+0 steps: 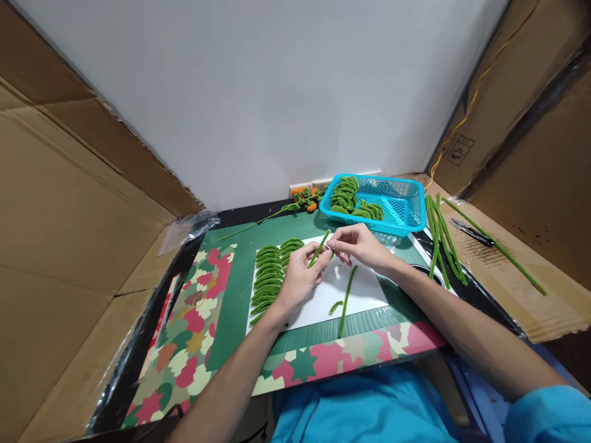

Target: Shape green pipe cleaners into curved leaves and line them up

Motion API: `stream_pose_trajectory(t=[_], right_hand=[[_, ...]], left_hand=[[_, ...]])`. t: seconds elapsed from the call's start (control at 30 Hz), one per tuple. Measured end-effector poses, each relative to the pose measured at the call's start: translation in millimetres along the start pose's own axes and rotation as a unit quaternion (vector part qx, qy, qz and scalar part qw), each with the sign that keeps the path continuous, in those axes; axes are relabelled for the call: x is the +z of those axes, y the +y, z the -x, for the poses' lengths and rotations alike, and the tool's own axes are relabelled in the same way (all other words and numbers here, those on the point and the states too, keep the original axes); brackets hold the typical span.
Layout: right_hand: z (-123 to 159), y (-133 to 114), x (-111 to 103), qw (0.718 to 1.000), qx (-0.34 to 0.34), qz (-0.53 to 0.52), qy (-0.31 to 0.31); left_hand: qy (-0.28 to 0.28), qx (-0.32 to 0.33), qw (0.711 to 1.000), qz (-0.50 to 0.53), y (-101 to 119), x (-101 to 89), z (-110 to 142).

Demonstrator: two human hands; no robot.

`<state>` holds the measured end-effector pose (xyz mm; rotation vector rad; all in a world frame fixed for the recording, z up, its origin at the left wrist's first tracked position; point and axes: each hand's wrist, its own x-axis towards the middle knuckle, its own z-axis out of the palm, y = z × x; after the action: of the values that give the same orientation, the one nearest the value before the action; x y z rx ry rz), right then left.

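a short, fuzzy green strip [319, 249] is clamped in the left hand [302, 272] above a flat white sheet [323, 309], its long axis pointing towards one o'clock; the right hand [362, 245] is close beside, its grip unclear. beyond the green-topped table [237, 289], a plain white wall [277, 92] stands at twelve. at one, a bright-blue perforated plastic basket [419, 206] holds curved green pieces [345, 193].

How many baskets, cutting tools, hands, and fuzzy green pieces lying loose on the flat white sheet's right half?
Blue plastic basket: 1
Black-handled metal cutting tool: 1
Bare left hand and right hand: 2
Long fuzzy green strip and short curl: 2
Total: 6
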<state>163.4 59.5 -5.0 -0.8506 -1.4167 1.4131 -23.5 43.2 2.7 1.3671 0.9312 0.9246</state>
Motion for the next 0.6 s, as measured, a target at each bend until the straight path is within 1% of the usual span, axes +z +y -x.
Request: stream_pose_trajectory(t=[0.13, 0.33, 0.47, 0.6], right_hand=[[0.6, 3.3, 0.4, 0.999, -0.022, 0.023, -0.008], [1.9, 7.4, 0.9, 0.996, -0.04, 0.075, -0.007], [2.9, 6.7, 1.7, 0.988, -0.066, 0.139, 0.002], [4.5, 3.3, 3.5, 0.983, -0.086, 0.159, 0.031]], left_hand=[[0.005, 0.018, 1.0, -0.011, 0.5, 0.1, 1.3], [0.01, 0.003, 1.0, -0.019, 1.5, -1.3, 1.1], [0.01, -0.007, 1.0, -0.028, -0.5, -2.3, 0.9], [0.005, -0.013, 1.0, 0.003, -3.7, -0.4, 2.3]])
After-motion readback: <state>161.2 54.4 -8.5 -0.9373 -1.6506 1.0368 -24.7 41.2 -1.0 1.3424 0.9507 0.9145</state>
